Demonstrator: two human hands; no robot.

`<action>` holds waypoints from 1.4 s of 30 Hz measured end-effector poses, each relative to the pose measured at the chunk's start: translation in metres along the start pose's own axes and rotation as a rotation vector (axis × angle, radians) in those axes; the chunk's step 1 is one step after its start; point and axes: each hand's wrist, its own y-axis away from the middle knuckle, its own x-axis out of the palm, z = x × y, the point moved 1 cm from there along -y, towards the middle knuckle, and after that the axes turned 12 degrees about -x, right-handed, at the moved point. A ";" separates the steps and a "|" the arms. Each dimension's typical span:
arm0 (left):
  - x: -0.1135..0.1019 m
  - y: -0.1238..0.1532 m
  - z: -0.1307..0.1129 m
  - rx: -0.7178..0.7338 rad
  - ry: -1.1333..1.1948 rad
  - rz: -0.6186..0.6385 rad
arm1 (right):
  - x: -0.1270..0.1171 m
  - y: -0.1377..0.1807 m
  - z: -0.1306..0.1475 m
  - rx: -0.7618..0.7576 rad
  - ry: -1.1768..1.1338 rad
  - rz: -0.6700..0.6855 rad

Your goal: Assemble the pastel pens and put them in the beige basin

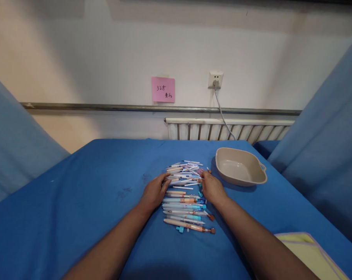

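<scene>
A pile of pens (184,207) lies on the blue cloth in front of me, most of them pointing left to right. Several have orange or light blue barrels, and some have small brown or blue toppers. Thin white sticks that look like pen refills (183,188) lie loosely among the upper ones. My left hand (154,191) rests at the left ends of the upper pens, thumb and fingers apart. At their right ends is my right hand (213,189), its fingertips touching a pinkish pen end, the fingers bent but not closed round it. Its lower fingers are partly hidden.
A beige basin (240,166) with a looped handle stands right of the pens. A yellow cloth-like item (307,252) with a purple edge lies at lower right. Blue curtains (324,112) hang on both sides. Behind are a radiator (205,130), a plugged socket (215,80) and a pink note (163,89).
</scene>
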 end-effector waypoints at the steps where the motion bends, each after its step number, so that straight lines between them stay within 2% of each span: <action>1: 0.000 0.000 0.000 -0.001 0.005 0.008 | -0.001 0.000 0.001 0.009 0.007 0.000; 7: 0.005 0.006 -0.011 0.075 0.093 0.046 | -0.009 0.001 0.022 -0.185 -0.005 0.065; 10: 0.005 0.007 -0.012 0.090 0.106 0.050 | -0.009 0.002 0.024 -0.191 0.068 0.155; 16: -0.004 -0.005 0.005 -0.055 0.102 -0.065 | -0.010 0.000 0.010 -0.173 0.162 0.185; 19: -0.002 -0.009 0.008 -0.077 0.102 -0.091 | -0.008 -0.001 0.005 -0.177 0.150 0.171; 24: 0.007 -0.004 0.000 0.021 0.088 0.003 | -0.003 -0.001 0.005 -0.250 0.066 0.148; 29: -0.003 0.003 -0.009 0.136 0.050 0.107 | -0.002 0.001 0.007 -0.334 -0.022 0.193; 34: -0.011 0.004 -0.017 0.191 0.000 0.292 | -0.007 0.001 0.013 -0.302 0.051 0.087; 36: -0.012 0.003 -0.020 0.210 -0.036 0.299 | -0.007 0.003 0.020 -0.337 0.007 0.085; 39: -0.013 0.002 -0.022 0.248 -0.085 0.295 | -0.002 0.005 0.031 -0.418 -0.105 0.177; 42: -0.011 0.001 -0.021 0.259 -0.114 0.308 | 0.000 0.007 0.036 -0.411 -0.135 0.214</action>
